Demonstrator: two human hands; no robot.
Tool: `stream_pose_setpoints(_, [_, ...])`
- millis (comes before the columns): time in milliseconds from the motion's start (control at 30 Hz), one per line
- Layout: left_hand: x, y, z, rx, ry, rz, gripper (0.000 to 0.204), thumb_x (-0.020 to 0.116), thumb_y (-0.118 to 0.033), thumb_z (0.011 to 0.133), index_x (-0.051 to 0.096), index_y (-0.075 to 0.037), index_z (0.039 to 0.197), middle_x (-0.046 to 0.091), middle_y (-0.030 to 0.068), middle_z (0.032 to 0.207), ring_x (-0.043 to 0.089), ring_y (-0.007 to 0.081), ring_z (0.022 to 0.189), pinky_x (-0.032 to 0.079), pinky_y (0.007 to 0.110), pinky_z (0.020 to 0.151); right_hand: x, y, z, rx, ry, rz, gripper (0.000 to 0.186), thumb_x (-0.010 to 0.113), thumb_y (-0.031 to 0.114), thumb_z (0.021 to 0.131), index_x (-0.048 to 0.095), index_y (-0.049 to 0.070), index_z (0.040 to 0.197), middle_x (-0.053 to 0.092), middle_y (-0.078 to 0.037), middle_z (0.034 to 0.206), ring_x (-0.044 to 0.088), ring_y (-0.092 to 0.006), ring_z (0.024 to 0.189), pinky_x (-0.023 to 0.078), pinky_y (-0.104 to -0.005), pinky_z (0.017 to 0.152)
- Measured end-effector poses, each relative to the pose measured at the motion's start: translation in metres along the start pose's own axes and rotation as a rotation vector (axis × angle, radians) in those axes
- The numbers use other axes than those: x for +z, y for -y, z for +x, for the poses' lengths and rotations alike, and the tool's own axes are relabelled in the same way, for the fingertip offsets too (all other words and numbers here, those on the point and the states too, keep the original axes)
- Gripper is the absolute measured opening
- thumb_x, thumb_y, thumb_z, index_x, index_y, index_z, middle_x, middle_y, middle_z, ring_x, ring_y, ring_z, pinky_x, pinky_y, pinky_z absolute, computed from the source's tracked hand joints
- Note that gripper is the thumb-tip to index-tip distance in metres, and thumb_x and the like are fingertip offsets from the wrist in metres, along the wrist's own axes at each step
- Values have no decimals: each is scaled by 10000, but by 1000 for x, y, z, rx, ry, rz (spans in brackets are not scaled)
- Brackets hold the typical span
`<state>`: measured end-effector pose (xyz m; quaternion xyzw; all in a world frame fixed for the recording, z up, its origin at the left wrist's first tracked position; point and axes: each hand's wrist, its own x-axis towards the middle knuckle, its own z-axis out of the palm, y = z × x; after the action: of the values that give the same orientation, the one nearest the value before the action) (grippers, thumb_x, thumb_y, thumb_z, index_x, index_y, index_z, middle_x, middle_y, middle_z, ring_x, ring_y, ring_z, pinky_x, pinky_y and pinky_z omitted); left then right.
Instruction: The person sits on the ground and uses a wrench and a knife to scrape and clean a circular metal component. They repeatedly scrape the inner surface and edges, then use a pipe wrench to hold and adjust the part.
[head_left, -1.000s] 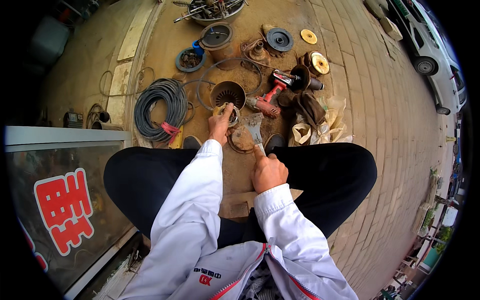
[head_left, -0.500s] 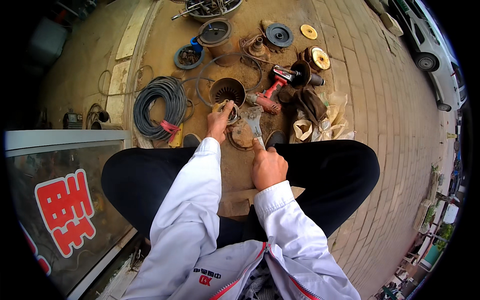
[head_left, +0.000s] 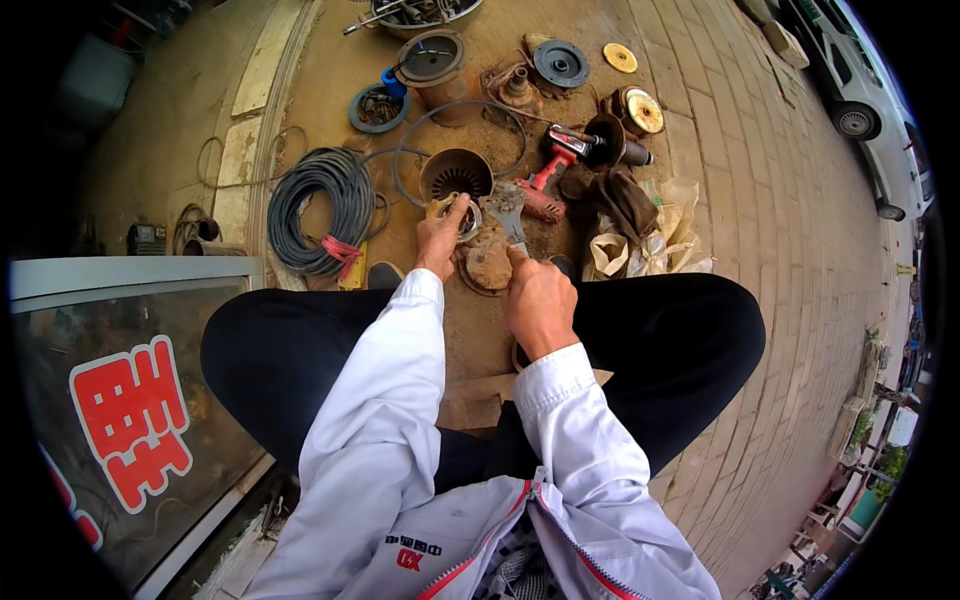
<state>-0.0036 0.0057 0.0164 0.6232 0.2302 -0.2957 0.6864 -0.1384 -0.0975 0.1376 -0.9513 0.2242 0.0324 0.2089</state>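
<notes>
My left hand is closed on a yellowish metal ring part, just below an open rusty pot with a slotted inside. My right hand is closed on the handle of a flat metal tool, whose wide head sits beside the ring part. Under the tool lies a rusty lumpy round piece, partly hidden by my hands. A red power tool rests just beyond them.
Coiled dark cable lies left, near a glass panel. Cloth sacks, round discs, a rusty cylinder and a blue-rimmed dish surround the work. Farther right are paving and a white car.
My right hand and forearm have moved a little forward and upward in the view, with the flat tool. My left hand has shifted very slightly, still on the ring part.
</notes>
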Motion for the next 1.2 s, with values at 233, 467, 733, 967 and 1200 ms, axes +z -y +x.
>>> stream_pose_setpoints(233, [20, 2, -3, -82, -108, -190, 571, 683, -616, 917, 676, -46, 943, 654, 47, 745, 590, 163, 506, 451, 280, 420, -4, -13, -37, 174, -128, 177, 375, 658, 95, 877, 693, 82, 1251, 709, -259, 903, 706, -442, 808, 571, -524, 722])
stream_pose_setpoints(467, [37, 21, -9, -22, -246, -384, 639, 602, -637, 957, 638, -21, 1122, 660, 67, 951, 608, 162, 687, 469, 286, 482, -3, -7, -53, 135, -43, 204, 392, 668, 104, 863, 703, 127, 1253, 723, -233, 949, 710, -431, 828, 576, -514, 736])
stream_pose_setpoints(733, [32, 32, -3, -4, -131, -538, 617, 602, -620, 969, 593, -84, 1273, 647, 74, 1151, 649, 233, 947, 589, 391, 745, 1, -1, -53, 149, -34, 137, 417, 666, 107, 851, 709, 161, 1262, 709, -227, 903, 710, -424, 791, 578, -513, 722])
stream_pose_setpoints(967, [22, 33, -1, -80, -32, -512, 618, 530, -649, 990, 565, -104, 1279, 648, 53, 1129, 642, 241, 939, 568, 401, 769, 1, 1, -49, 150, -23, 118, 373, 671, 106, 862, 735, 157, 1226, 712, -200, 895, 708, -406, 802, 574, -500, 728])
stream_pose_setpoints(1200, [-26, 18, -3, 38, -180, 421, 440, 614, -464, 961, 643, -49, 1103, 674, 157, 1097, 669, 336, 921, 529, 474, 826, 6, 0, -45, 102, -89, 160, 385, 652, 108, 848, 728, 141, 1224, 703, -223, 892, 710, -416, 761, 575, -511, 682])
